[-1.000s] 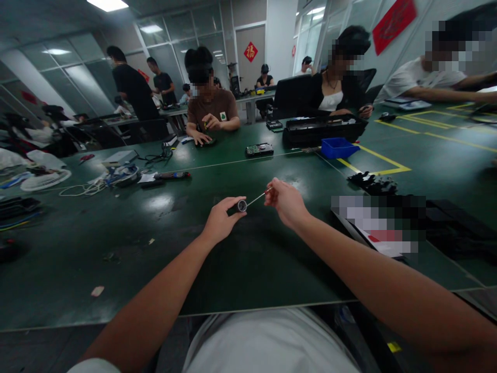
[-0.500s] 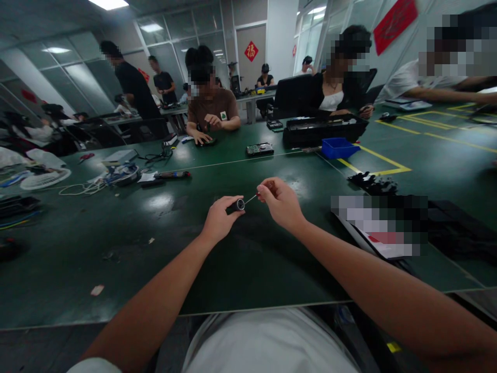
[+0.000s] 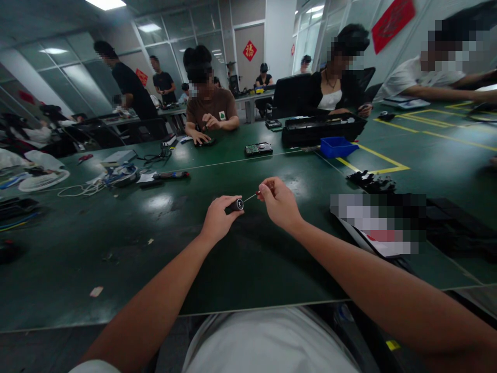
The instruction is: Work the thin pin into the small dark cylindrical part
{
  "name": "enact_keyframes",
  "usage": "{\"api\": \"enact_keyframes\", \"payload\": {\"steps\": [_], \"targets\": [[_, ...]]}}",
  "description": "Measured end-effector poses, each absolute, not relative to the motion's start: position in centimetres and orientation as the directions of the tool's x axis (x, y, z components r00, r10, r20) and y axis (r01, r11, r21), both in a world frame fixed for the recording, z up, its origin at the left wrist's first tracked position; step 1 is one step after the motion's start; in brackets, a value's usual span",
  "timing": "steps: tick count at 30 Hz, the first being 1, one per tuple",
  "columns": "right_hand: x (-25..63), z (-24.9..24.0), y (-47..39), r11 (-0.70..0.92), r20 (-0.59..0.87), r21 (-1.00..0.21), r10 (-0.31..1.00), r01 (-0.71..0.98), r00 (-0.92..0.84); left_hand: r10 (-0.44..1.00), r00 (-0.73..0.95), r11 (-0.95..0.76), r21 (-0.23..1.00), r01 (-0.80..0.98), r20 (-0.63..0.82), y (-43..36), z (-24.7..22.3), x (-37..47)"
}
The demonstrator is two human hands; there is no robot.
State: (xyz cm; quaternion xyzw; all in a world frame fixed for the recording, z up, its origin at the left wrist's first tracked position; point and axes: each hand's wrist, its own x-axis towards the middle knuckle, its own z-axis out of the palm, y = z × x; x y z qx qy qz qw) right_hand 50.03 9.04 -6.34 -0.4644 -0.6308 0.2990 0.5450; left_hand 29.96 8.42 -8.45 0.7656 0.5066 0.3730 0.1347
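Note:
My left hand (image 3: 218, 217) is closed round a small black cylinder (image 3: 239, 204), gripped between thumb and fingers. The cylinder's round end, with a pale ring and some detail inside, faces right and towards me. My right hand (image 3: 280, 202) pinches a thin screwdriver (image 3: 250, 198) by its reddish handle, which the fingers mostly cover. Its slim metal shaft slopes down to the left, and the tip reaches the cylinder's end; whether it touches cannot be made out. Both hands are above the green table (image 3: 217, 274), a little apart.
A hard drive (image 3: 258, 149) lies ahead, with a blue bin (image 3: 339, 147) and a long black housing (image 3: 324, 130) to its right. Left are a pen-like tool (image 3: 171, 175) and coiled cables (image 3: 122, 176). Black parts (image 3: 373, 182) and a blurred-out flat item (image 3: 373, 228) lie right. A co-worker (image 3: 212, 103) sits opposite.
The cylinder's end has turned slightly, and more of its inner detail shows. The hands and the screwdriver are almost where they were; the whole view has shifted a little.

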Motion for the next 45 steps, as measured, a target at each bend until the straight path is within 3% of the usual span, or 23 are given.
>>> {"api": "enact_keyframes", "payload": {"steps": [5, 13, 16, 22, 32, 38, 45], "targets": [[49.9, -6.8, 9.2, 0.371, 0.389, -0.894, 0.921, 0.251, 0.023, 0.873, 0.229, -0.459, 0.571, 0.68, 0.43, 8.3, -8.2, 30.1], [50.7, -5.6, 8.5, 0.468, 0.54, -0.781, 0.839, 0.413, 0.071, 0.888, 0.253, -0.447, 0.587, 0.675, 0.384, 8.2, -8.3, 30.5], [50.8, -5.2, 8.1, 0.516, 0.589, -0.758, 0.804, 0.4, 0.078, 0.891, 0.255, -0.443, 0.6, 0.666, 0.375, 8.3, -8.5, 30.5], [50.6, -5.2, 8.0, 0.544, 0.598, -0.72, 0.802, 0.43, -0.013, 0.896, 0.268, -0.439, 0.612, 0.657, 0.355, 8.2, -8.4, 30.5], [50.8, -5.0, 8.4, 0.463, 0.551, -0.688, 0.835, 0.56, -0.013, 0.91, 0.288, -0.414, 0.605, 0.68, 0.298, 8.4, -8.7, 30.4], [50.7, -5.1, 8.5, 0.467, 0.566, -0.686, 0.824, 0.558, 0.007, 0.932, 0.188, -0.359, 0.709, 0.607, 0.311, 8.6, -8.8, 30.1], [50.7, -5.2, 8.5, 0.466, 0.561, -0.698, 0.828, 0.543, 0.012, 0.964, 0.023, -0.262, 0.934, 0.241, 0.264, 9.4, -9.4, 30.0]]}}
